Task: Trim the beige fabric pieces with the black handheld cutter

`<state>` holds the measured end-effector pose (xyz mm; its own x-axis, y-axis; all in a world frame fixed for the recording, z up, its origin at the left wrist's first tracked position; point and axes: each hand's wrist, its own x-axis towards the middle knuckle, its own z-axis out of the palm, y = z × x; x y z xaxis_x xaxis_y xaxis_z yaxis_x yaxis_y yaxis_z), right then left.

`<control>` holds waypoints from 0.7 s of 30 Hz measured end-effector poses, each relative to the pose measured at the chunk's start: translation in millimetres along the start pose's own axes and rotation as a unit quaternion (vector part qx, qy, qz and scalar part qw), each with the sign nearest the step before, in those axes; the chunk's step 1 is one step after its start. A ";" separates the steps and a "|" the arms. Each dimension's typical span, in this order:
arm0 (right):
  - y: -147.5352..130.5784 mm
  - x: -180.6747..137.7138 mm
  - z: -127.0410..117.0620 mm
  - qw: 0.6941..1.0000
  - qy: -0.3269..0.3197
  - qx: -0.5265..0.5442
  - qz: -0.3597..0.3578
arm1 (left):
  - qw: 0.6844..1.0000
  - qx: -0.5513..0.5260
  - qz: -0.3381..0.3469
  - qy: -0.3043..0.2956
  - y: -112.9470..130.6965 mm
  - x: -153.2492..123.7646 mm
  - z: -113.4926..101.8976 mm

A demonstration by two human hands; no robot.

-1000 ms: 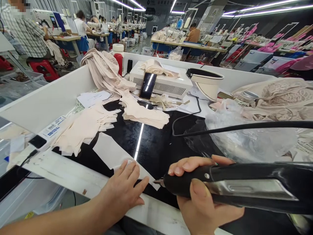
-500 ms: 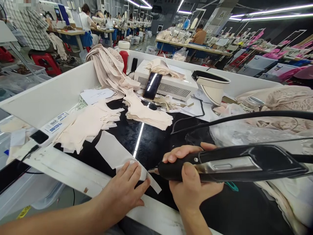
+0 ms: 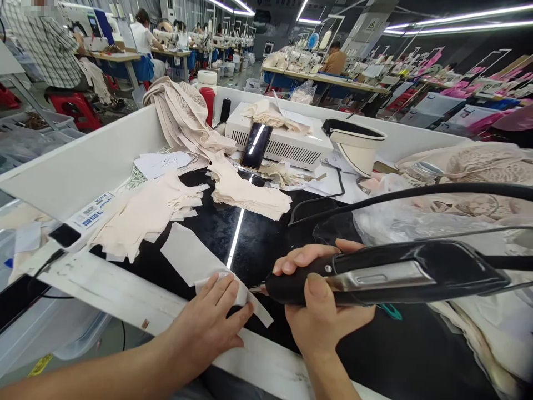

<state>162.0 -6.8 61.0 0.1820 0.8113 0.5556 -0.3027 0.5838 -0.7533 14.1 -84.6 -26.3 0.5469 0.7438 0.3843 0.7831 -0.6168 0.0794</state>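
Glossy black surface (image 3: 272,236), centre frame.
Left hand (image 3: 219,311) open on white sheet (image 3: 185,253), lower centre; right hand (image 3: 322,311) gripping black tool (image 3: 383,272), tip at sheet's edge.

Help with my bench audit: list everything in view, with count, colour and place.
work surface: 1, glossy black, centre
pale sheet: apparently 1, whitish, front centre
handheld tool: 1, black, front right
fabric stacks: 3+, cream, left and centre
draped fabric: uncounted, beige, back left
vented box: 1, white, back
phone: 1, black, before vented box
visor-like item: 1, cream-black, back right
spool: 1, black, back
plastic: uncounted, clear, right
cables: 2+, black, right
sewing machines: many, mostly white, background
people: 3+, varied clothing, background
left hand: 1, bare, on pale sheet
right hand: 1, bare, around handheld tool
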 end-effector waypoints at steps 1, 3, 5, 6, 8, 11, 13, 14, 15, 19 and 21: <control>-0.4 0.6 0.0 1.000 0.002 0.001 -0.001 | 1.000 -0.001 -0.001 -0.003 0.0 -0.3 0.5; -0.7 1.4 0.0 1.000 0.005 0.003 0.000 | 1.000 -0.003 -0.003 -0.005 0.2 -0.9 1.3; -0.1 1.5 -0.1 1.000 0.003 0.004 0.003 | 1.000 -0.003 -0.005 -0.004 0.5 -1.0 1.8; 0.4 1.3 -0.1 1.000 0.002 0.003 0.003 | 1.000 -0.002 -0.006 -0.002 0.6 -0.9 1.7; 1.6 0.1 -0.4 1.000 -0.001 0.001 0.002 | 1.000 -0.002 -0.007 0.001 0.6 -0.4 1.3; 2.8 -2.1 -1.1 1.000 -0.007 0.003 0.002 | 1.000 -0.006 -0.007 0.009 0.3 0.8 -0.1; 3.2 -3.0 -1.6 1.000 -0.007 0.006 0.000 | 1.000 -0.007 -0.006 0.014 -0.1 1.7 -1.3; 3.3 -3.2 -1.8 1.000 -0.007 0.006 -0.001 | 1.000 -0.006 -0.005 0.015 -0.3 2.1 -2.0; 3.4 -3.0 -1.9 1.000 -0.004 0.005 -0.002 | 1.000 -0.004 -0.004 0.013 -0.5 2.5 -2.7; 4.1 -0.7 -1.5 1.000 0.006 0.002 -0.006 | 1.000 0.001 0.001 0.006 -0.9 3.7 -4.7; 4.5 0.6 -0.7 1.000 0.006 0.003 -0.006 | 1.000 0.001 0.001 0.006 -0.8 3.7 -4.9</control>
<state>161.4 -3.7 57.7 0.1972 0.8044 0.5604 -0.3053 0.5935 -0.7446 14.1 -82.6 -20.5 0.5444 0.7393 0.3964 0.7824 -0.6179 0.0777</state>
